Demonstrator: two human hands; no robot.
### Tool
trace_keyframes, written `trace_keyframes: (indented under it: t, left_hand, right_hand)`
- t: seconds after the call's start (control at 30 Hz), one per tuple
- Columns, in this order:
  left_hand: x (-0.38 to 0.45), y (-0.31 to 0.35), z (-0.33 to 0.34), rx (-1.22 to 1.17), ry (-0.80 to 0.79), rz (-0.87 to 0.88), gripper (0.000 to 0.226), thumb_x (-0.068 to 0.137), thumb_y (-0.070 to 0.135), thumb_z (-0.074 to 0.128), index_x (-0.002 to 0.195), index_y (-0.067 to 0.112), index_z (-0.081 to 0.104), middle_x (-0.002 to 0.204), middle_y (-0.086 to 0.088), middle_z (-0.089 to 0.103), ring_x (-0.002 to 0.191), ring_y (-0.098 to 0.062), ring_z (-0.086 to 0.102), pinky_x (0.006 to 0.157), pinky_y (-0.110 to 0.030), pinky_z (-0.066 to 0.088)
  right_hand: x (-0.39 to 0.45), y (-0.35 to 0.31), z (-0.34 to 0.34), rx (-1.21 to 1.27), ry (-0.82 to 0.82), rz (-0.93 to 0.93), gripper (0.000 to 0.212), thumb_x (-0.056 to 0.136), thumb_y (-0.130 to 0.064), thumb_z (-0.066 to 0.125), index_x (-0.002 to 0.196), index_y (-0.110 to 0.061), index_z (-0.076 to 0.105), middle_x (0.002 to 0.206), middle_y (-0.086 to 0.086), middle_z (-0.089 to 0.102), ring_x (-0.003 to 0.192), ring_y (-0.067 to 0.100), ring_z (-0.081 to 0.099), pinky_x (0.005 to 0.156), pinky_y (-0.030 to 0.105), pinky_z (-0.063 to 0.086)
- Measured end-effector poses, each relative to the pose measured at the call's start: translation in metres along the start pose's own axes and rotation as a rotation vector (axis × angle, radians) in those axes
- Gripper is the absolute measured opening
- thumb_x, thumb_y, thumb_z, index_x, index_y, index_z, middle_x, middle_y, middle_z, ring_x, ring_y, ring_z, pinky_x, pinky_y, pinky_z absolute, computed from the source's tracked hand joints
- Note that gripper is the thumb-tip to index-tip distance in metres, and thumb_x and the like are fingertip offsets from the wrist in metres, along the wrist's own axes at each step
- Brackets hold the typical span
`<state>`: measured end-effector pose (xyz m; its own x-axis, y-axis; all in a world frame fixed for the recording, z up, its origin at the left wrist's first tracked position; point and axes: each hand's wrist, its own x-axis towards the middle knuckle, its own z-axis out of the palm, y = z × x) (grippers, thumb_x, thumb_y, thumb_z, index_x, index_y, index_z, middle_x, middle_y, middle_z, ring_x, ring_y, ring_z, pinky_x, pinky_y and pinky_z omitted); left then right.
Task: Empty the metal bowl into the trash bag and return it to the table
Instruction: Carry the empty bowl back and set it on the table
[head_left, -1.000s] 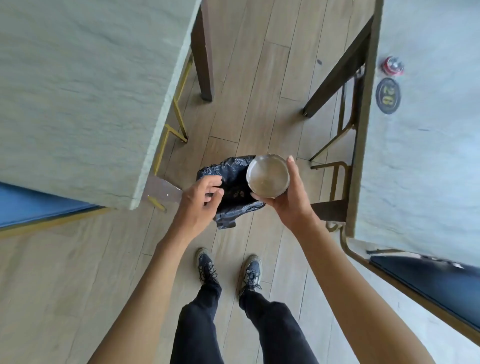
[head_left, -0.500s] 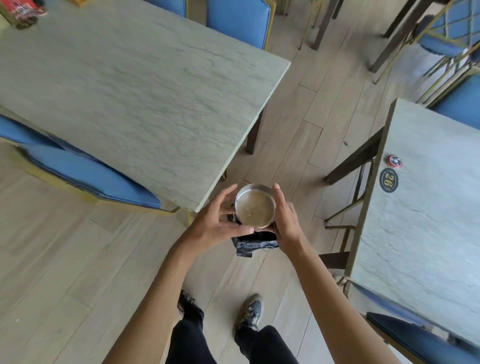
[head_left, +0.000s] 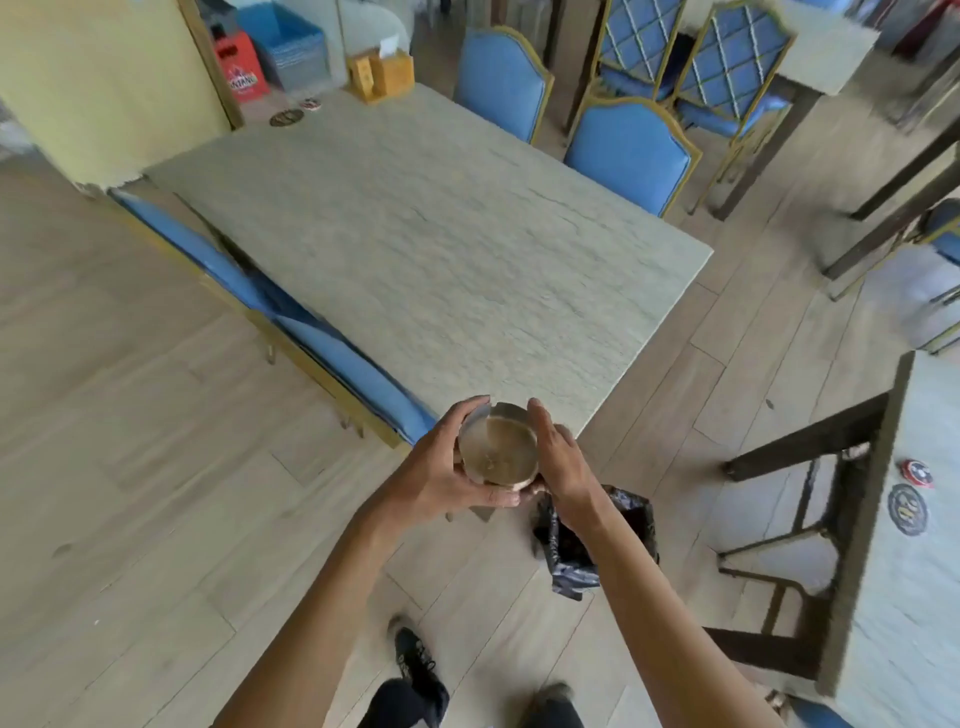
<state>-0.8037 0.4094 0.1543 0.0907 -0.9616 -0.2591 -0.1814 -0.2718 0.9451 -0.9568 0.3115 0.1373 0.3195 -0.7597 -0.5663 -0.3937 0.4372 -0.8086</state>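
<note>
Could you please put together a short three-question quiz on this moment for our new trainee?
1. True or false: the metal bowl already rests on the table.
2. Which hands hold the bowl? A) left hand only B) right hand only C) both
3. Fill in: the black trash bag stands on the ____, partly hidden behind the right forearm.

Key:
1. False; it is held in the air near the table's near corner.
2. C; one hand cups each side.
3. Floor.

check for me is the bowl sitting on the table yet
No, both the left hand and right hand hold the bowl above the floor.
</note>
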Motion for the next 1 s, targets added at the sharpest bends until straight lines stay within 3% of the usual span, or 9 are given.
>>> trace_keyframes:
  t: [0.03,0.1,0.2,0.4,0.53,0.63,0.73,0.83,1.0]
  left_hand:
    - [-0.003,-0.002,-0.016,0.026,0.015,0.008,0.110,0.054,0.048,0.096,0.145,0.048,0.033,0.144,0.017,0.047,0.130,-0.010,0.052,0.100,-0.036,0.055]
    - [-0.010,-0.006,-0.050,0.064,0.068,0.026,0.110,0.054,0.050,0.095,0.144,0.047,0.033,0.144,0.015,0.048,0.130,-0.012,0.052,0.101,-0.039,0.054]
    - [-0.021,-0.015,-0.100,0.097,0.142,0.049,0.104,0.055,0.048,0.095,0.141,0.044,0.036,0.139,0.017,0.051,0.127,-0.011,0.053,0.099,-0.038,0.055]
    - [-0.031,-0.035,-0.173,0.094,0.296,0.052,0.097,0.055,0.039,0.097,0.134,0.040,0.043,0.130,0.020,0.056,0.120,-0.005,0.056,0.092,-0.025,0.055]
    - [-0.025,-0.053,-0.221,0.110,0.383,0.011,0.094,0.053,0.041,0.097,0.130,0.043,0.043,0.124,0.021,0.057,0.115,-0.004,0.058,0.087,-0.024,0.056]
    - [-0.013,-0.066,-0.262,0.133,0.423,-0.028,0.094,0.052,0.045,0.096,0.130,0.044,0.043,0.125,0.022,0.055,0.115,-0.004,0.056,0.092,-0.029,0.055]
    - [0.010,-0.074,-0.306,0.213,0.438,-0.027,0.098,0.054,0.045,0.094,0.137,0.040,0.040,0.131,0.017,0.045,0.122,-0.005,0.045,0.098,-0.029,0.049]
    - [0.044,-0.078,-0.356,0.293,0.455,0.016,0.094,0.052,0.048,0.093,0.131,0.036,0.044,0.125,0.015,0.045,0.120,-0.007,0.045,0.093,-0.028,0.050]
    - [0.103,-0.071,-0.441,0.393,0.433,0.059,0.092,0.046,0.058,0.090,0.124,0.034,0.048,0.122,0.013,0.049,0.116,-0.011,0.049,0.091,-0.033,0.053]
  right_hand:
    - [0.003,-0.007,0.015,-0.016,-0.006,0.006,0.098,0.070,-0.096,0.044,0.126,-0.022,0.073,0.123,0.015,0.073,0.104,0.029,0.074,0.088,0.046,0.063]
    - [0.009,-0.023,0.046,-0.042,-0.056,-0.003,0.099,0.074,-0.095,0.043,0.132,-0.019,0.067,0.123,0.016,0.072,0.096,0.027,0.077,0.079,0.042,0.066]
    - [0.015,-0.048,0.093,-0.154,-0.131,-0.027,0.095,0.078,-0.095,0.036,0.127,-0.022,0.070,0.108,0.019,0.077,0.078,0.027,0.078,0.069,0.040,0.064]
    - [0.026,-0.094,0.158,-0.229,-0.182,-0.144,0.065,0.109,-0.055,0.031,0.078,-0.018,0.074,0.065,0.005,0.072,0.062,0.017,0.069,0.059,0.026,0.058]
    - [0.058,-0.107,0.196,-0.171,-0.232,-0.141,0.060,0.111,-0.047,0.034,0.106,-0.005,0.076,0.079,0.011,0.072,0.060,0.017,0.066,0.055,0.025,0.055]
    - [0.086,-0.122,0.224,-0.151,-0.292,-0.131,0.060,0.111,-0.047,0.035,0.112,-0.002,0.075,0.080,0.011,0.074,0.065,0.022,0.067,0.060,0.029,0.054]
    - [0.117,-0.140,0.253,-0.129,-0.315,-0.164,0.058,0.110,-0.047,0.037,0.111,-0.004,0.077,0.085,0.019,0.075,0.073,0.024,0.068,0.063,0.030,0.054]
    - [0.155,-0.164,0.279,-0.078,-0.278,-0.192,0.053,0.111,-0.043,0.041,0.104,-0.006,0.078,0.082,0.008,0.077,0.073,0.024,0.068,0.063,0.031,0.053]
    - [0.206,-0.212,0.318,-0.076,-0.188,-0.195,0.038,0.109,-0.030,0.051,0.105,-0.002,0.075,0.083,0.007,0.076,0.068,0.019,0.066,0.054,0.018,0.052]
